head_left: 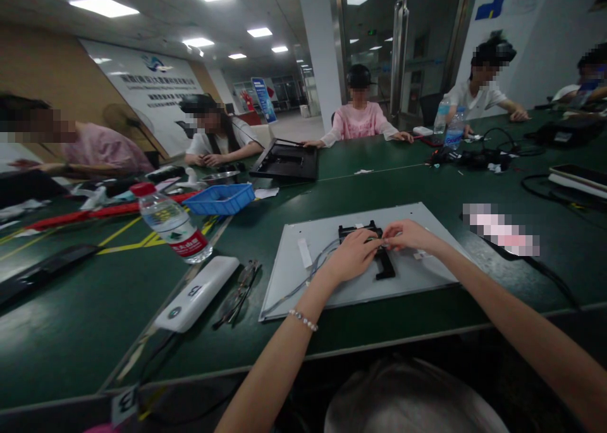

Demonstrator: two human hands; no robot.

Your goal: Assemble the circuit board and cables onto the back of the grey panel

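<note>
A flat white panel [279, 268] lies on the green table, with a black plastic bracket [386, 266] on top of it. My left hand [353, 255] is over the bracket, fingers bent and pressed together; a string of beads circles its wrist. From the other side my right hand [408, 236] pinches at the bracket, its fingertips meeting those of the left. Whatever lies between the fingertips is too small and covered to make out. Thin grey cables [303, 282] run from under my left hand across the panel. A white strip [305, 253] lies beside them.
Left of the panel are eyeglasses [238, 292], a white power bank [199, 294], a water bottle [173, 224] and a blue tray [220, 199]. A phone [501, 231] with a cable lies right. Opposite, a person [359, 120] touches a black frame [284, 161]; several others sit around.
</note>
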